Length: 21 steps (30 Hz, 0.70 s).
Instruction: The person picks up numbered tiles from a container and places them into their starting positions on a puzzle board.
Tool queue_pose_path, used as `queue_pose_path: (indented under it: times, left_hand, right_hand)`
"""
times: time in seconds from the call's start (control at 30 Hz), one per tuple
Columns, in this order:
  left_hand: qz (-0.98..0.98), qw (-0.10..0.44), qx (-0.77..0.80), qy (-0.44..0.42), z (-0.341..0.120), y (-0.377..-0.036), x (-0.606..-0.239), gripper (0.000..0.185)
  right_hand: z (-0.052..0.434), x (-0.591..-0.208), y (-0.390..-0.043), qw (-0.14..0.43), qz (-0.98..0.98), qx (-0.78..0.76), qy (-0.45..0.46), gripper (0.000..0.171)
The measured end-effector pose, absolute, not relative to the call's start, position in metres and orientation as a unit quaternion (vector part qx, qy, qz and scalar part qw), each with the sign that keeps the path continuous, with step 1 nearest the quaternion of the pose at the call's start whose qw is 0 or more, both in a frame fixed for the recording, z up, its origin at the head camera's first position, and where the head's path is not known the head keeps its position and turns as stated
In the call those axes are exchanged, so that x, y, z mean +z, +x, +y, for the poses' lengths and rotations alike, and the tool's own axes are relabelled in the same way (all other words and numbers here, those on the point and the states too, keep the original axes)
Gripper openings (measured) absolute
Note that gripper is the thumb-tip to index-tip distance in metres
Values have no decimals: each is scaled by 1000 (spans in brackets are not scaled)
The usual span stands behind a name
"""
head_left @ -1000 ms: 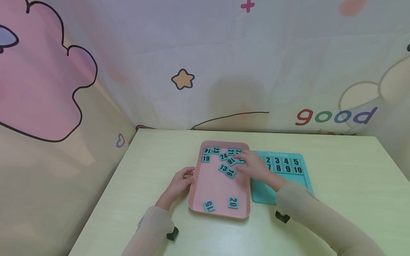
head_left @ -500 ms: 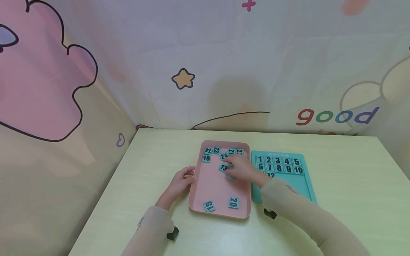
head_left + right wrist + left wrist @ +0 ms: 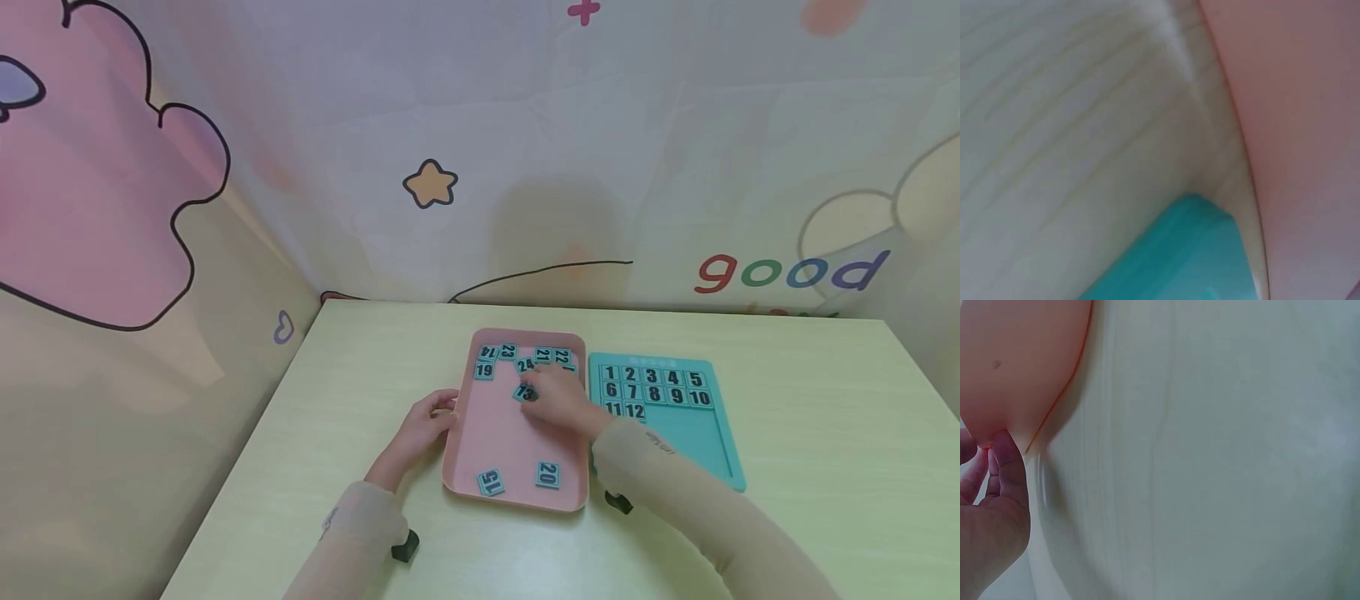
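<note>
My left hand pinches the near-left rim of the pink tray, thumb and fingers curled on its edge, which keeps it from sliding while I sort. My right hand lies over the loose number tiles, fingertips on the 13 tile; whether I have pinched it I cannot tell. The teal board, filled to 12, sits just beside the tray.
</note>
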<state>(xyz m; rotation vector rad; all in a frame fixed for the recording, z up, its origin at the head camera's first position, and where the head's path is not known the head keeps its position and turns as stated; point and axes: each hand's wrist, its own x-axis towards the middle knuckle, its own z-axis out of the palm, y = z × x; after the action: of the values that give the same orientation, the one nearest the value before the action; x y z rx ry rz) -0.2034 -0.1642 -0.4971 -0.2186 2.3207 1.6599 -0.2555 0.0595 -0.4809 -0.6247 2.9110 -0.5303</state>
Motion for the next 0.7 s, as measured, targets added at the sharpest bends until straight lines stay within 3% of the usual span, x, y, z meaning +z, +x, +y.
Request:
queue_pose_path:
  times: [0.7]
  left_hand:
    - [804, 141, 572, -80, -164, -204, -497, 37]
  right_hand:
    - [60, -481, -254, 42, 959, -201, -198, 37]
